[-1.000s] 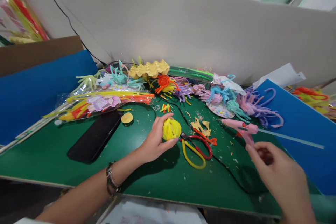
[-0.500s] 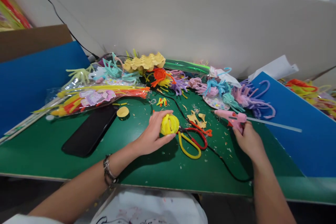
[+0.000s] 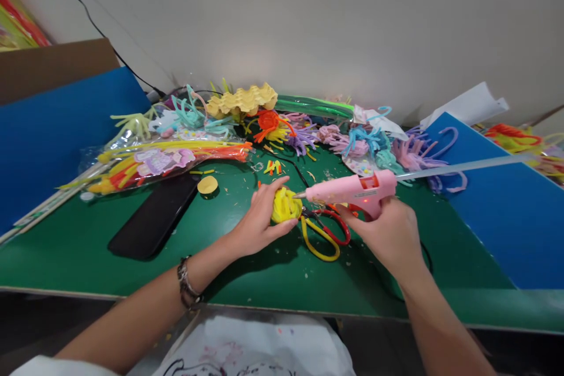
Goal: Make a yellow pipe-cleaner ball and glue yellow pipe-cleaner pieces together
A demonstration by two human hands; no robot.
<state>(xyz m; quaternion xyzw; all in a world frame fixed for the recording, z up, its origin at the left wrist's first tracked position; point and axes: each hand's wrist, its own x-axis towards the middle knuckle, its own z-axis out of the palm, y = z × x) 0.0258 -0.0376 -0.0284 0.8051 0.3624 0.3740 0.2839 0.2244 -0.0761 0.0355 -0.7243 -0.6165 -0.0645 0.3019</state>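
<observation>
1. In the cupped left hand [image 3: 259, 217], we see a yellow ball [image 3: 288, 208], held between thumb and fingers; it looks fuzzy, wound from soft loops.
2. Right of it, the right hand [image 3: 392, 235] is wrapped round the grip of a pink glue gun [image 3: 348, 189], smooth plastic, a long translucent glue stick [image 3: 458, 166] jutting from its back. Trigger pressure we cannot tell.
3. Change: the gun was well apart, off to the right; now its nozzle has come to the ball. We judge this puts glue within reach of the winding; actual contact is unclear.
4. Just beneath the gun: scissors [image 3: 325, 231] with red and yellow looped handles.
5. Left of the grip: a flat round yellowish disc [image 3: 208, 185].
6. Beyond the grip: a bumpy, egg-carton-like piece [image 3: 242, 100].
</observation>
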